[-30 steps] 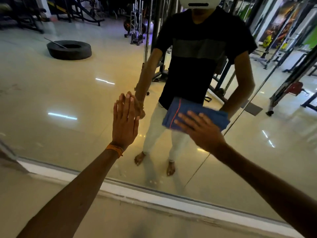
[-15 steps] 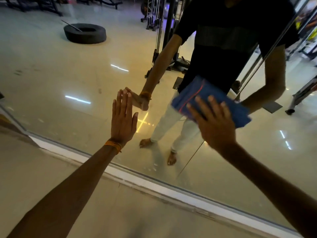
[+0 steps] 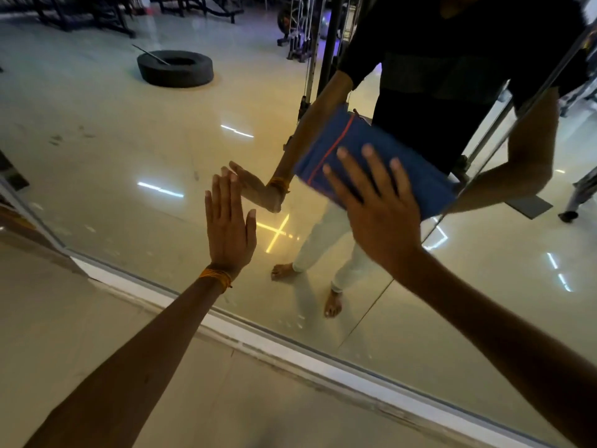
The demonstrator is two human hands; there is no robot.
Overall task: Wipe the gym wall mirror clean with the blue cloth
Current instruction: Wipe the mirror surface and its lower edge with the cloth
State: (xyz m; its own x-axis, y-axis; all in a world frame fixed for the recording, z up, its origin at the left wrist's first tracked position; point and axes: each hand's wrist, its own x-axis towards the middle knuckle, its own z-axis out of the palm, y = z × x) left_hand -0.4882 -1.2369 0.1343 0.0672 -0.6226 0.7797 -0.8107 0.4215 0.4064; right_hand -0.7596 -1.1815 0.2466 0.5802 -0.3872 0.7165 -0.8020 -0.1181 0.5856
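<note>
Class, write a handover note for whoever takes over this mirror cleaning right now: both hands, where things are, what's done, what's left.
Left hand: open, flat on the mirror, fingers up.
Right hand: open, spread fingers pressing the blue cloth against the glass.
Done: cannot tell how much is wiped.
To do: faint specks show near the bottom edge; wipe there and onward.

Cannot see the lower part of the folded blue cloth with a red stripe [image 3: 361, 147], covered by the flat right hand [image 3: 378, 218]. Cannot follow the large wall mirror [image 3: 97, 140] past the top and right edges, nor the reflected person [image 3: 436, 101] above the chest. Cannot make out the dim, cropped black gym machines [image 3: 84, 14] up top.
</note>
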